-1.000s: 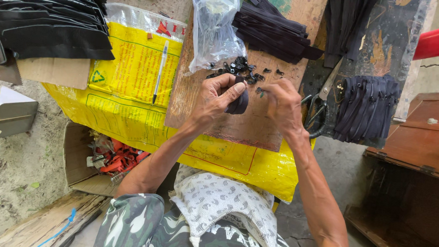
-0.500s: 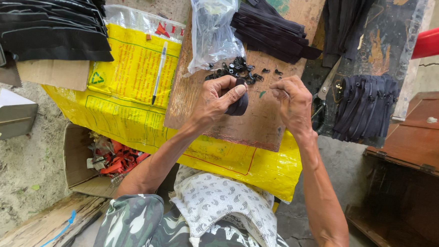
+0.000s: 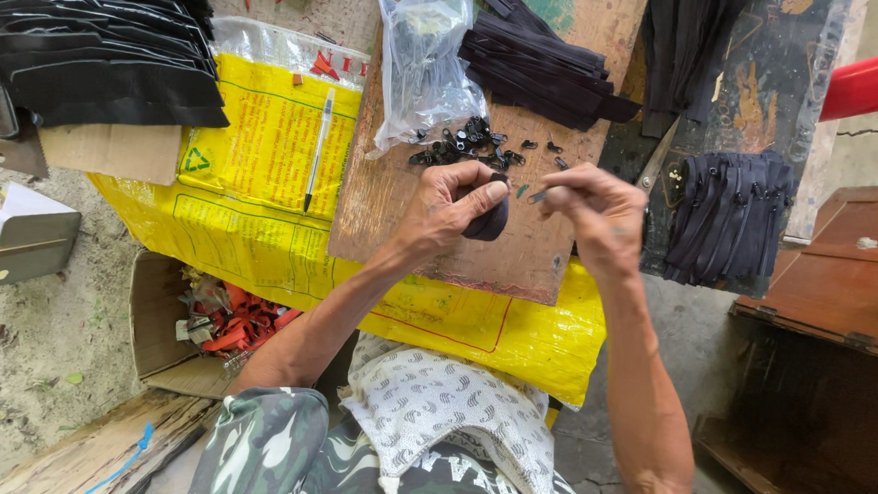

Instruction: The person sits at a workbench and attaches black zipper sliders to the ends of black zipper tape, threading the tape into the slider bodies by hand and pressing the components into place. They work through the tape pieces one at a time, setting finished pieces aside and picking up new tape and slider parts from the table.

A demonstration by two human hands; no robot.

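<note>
My left hand grips a folded black zipper tape over a worn wooden board. My right hand pinches a small dark slider between thumb and forefinger, a little to the right of the tape's end. Just beyond both hands lies a heap of small black sliders. A clear plastic bag stands behind that heap.
Black zipper bundles lie at the board's far end, on the dark bench to the right and stacked at top left. A pen rests on a yellow sack. A cardboard box of red scraps sits below.
My right hand has drawn away to the right from my left hand and now holds its slider apart from the tape. The left hand has stayed in place.
</note>
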